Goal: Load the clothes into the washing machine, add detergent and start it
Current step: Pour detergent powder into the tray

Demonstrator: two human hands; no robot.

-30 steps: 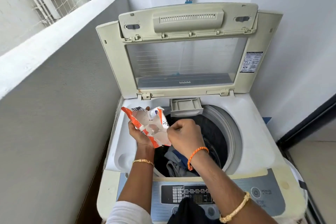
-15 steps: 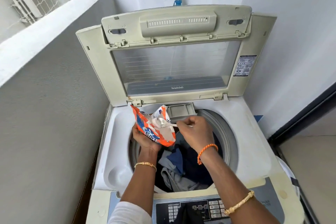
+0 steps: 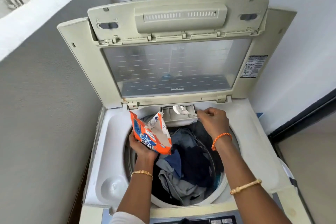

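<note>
Your left hand grips the torn orange detergent pouch over dark clothes in the drum; right hand pinches a small metal spoon w/ powder over the beige detergent drawer.

The raised lid is standing upright behind the drum opening, walling off the back, and the grey wall is crowding the washing machine's left flank. Clothes are filling the drum, leaving open room above the pile. The left hand with the detergent packet is blocking the opening's left rim; the right hand and spoon are hanging over the detergent drawer. The right deck is lying bare.
</note>
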